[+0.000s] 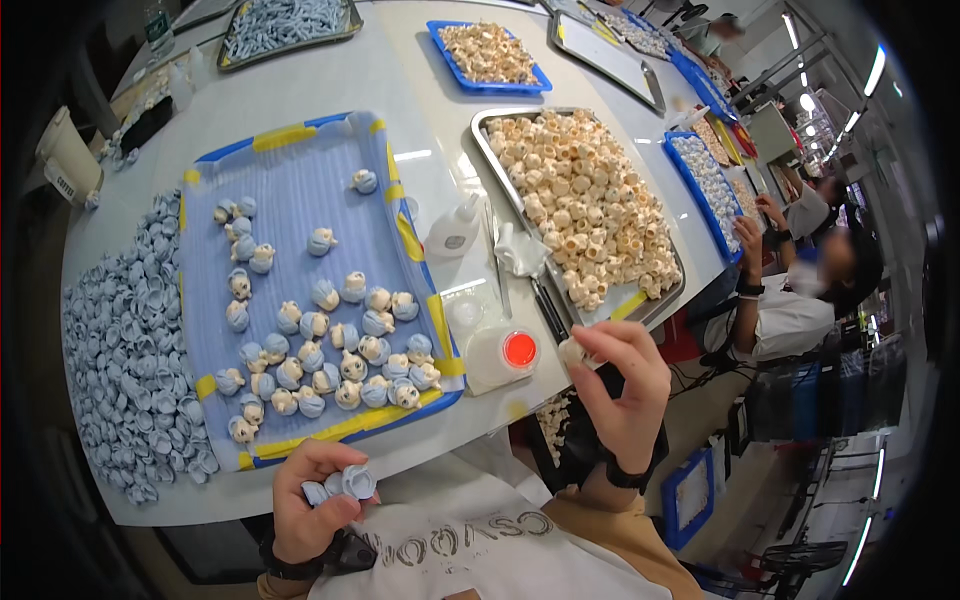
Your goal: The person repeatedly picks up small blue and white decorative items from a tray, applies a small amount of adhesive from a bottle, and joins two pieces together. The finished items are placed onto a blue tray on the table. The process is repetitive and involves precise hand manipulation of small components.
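Note:
My left hand (pixel 305 510) is closed around a few pale blue cap-shaped shells (pixel 347 484), in front of the table's near edge. My right hand (pixel 630 388) pinches a small cream doll head (pixel 572 351) between thumb and fingers, just right of a jar with a red top (pixel 507 356). Left of the jar lies a tray lined with blue sheet (pixel 285 185), its edges taped yellow. Several doll heads wearing blue caps (pixel 311 355) rest on it, mostly in the near half. Beyond my right hand, a metal tray (pixel 507 178) is heaped with cream heads (pixel 580 190).
Loose blue shells (pixel 135 360) are piled along the left. Between the trays stand a white squeeze bottle (pixel 457 228) and a black-handled tool (pixel 551 308). A blue tray of cream parts (pixel 490 55) is farther back. A co-worker (pixel 790 300) sits at the right.

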`<state>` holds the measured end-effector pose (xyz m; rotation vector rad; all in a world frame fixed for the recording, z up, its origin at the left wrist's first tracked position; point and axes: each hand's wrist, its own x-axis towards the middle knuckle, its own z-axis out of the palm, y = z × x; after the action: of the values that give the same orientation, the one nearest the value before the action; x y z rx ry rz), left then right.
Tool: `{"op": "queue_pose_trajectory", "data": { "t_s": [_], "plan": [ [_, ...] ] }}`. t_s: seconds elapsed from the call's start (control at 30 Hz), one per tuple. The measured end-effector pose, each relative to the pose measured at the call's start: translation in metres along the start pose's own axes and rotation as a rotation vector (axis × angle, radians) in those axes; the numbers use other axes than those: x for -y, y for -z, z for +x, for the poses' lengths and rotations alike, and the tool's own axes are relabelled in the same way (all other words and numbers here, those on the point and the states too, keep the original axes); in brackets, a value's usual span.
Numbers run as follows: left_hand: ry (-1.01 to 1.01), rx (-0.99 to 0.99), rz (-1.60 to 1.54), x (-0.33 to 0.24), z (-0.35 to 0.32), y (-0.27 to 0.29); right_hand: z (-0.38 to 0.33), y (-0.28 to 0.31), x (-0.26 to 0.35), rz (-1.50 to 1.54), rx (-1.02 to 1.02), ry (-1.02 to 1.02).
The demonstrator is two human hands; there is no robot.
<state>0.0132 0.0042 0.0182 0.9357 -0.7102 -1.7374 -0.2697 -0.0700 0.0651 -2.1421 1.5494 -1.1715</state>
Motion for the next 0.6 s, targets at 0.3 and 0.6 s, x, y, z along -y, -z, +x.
{"op": "queue_pose_trajectory", "data": {
  "t_s": [0.3, 0.6],
  "plan": [
    [0.019, 0.066, 0.090, 0.005, 0.004, 0.002, 0.016, -0.011, -0.001, -0.131, 0.203, 0.208],
    [0.077, 0.044, 0.092, 0.000, 0.006, -0.001, 0.020, -0.014, -0.002, -0.157, 0.285, 0.209]
  ]
}}
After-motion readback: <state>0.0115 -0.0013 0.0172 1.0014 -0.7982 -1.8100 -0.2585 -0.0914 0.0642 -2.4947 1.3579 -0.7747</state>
